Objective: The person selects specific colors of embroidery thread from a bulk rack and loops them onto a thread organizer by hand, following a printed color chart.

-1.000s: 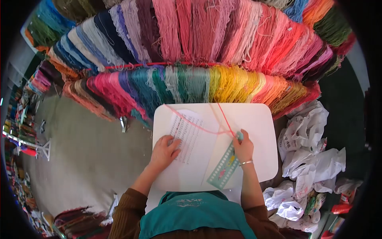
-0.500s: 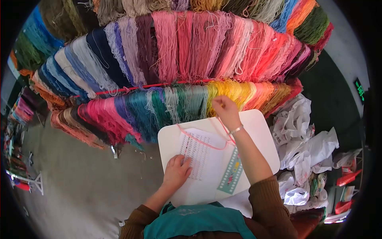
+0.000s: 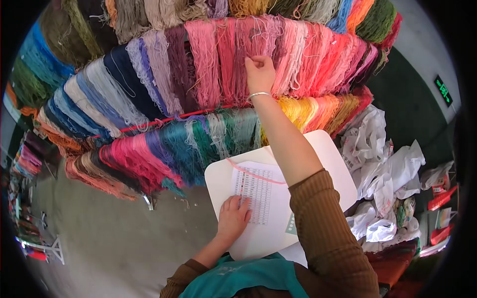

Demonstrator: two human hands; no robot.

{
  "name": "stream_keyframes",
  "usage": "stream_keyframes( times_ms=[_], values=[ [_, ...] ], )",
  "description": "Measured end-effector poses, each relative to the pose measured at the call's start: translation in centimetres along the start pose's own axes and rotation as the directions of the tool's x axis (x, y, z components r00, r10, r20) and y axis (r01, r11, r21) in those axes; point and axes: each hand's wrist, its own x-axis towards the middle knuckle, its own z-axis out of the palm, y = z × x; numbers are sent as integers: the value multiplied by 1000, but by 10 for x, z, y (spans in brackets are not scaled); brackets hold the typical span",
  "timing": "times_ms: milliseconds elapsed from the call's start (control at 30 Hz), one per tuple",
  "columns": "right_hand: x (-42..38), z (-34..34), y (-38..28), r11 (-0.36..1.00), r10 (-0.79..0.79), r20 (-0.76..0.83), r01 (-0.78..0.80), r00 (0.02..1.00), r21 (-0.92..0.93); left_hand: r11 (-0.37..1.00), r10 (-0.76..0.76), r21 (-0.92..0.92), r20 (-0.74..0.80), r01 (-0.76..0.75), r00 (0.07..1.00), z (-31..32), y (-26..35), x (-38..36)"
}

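the right hand (image 3: 261, 74) is at the pink yarn (image 3: 228, 54), fingers curled; whether they grip any, i cannot tell. below it, the sleeve (image 3: 323, 223) hides most of the card (image 3: 291, 226). the left hand (image 3: 232, 218) rests on the sheet (image 3: 261, 198), fingers loosely spread, gripping nothing, a thread (image 3: 256, 175) just beyond; bags (image 3: 392, 169) lie well right.

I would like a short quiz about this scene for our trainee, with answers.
1. Which hand rests on the printed sheet?
2. True or false: the right hand is on the white board.
3. What colour is the strand crossing the sheet in this view: (a) blue, (b) pink, (c) green?

Key: 1. The left hand. 2. False; the right hand is in front of the hanging yarn. 3. (b).
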Motion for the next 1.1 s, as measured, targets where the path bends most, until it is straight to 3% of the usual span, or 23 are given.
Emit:
stream_keyframes(
  times_ms=[100,200,300,400,433,567,667,767,800,1033,1100],
  values=[
    [8,13,-8,990,-117,-15,115,993,-79,1000,5,0,-9,-5,1000,-1,1,1],
    [7,12,-10,953,-106,187,154,977,-263,1000,10,2,-17,-10,1000,-2,2,2],
    [-1,6,-8,972,-71,176,108,982,-210,1000,12,4,-21,-12,1000,-2,2,1],
    [0,-3,-1,979,-142,-40,134,989,-153,1000,15,7,-29,-15,999,-1,1,2],
    [4,-10,2,989,-74,-72,63,995,-135,1000,17,9,-33,-16,999,-1,1,2],
    [26,-29,13,976,-82,-188,41,979,-212,1000,15,10,-21,-15,1000,-2,2,3],
    [40,-40,22,949,142,174,-85,974,-302,1000,7,8,-16,-7,1000,-2,2,2],
    [51,-35,72,952,126,291,-33,948,-306,1000,5,15,-8,-5,1000,-1,2,2],
    [41,-45,41,936,291,356,-188,888,-297,1000,13,9,-19,-13,1000,-1,2,3],
    [21,-46,48,923,373,409,-289,833,-253,1000,8,5,-19,-8,1000,-1,2,3],
    [20,-37,72,959,173,262,-101,949,-266,1000,6,7,-14,-6,1000,-1,2,3]
  ],
)
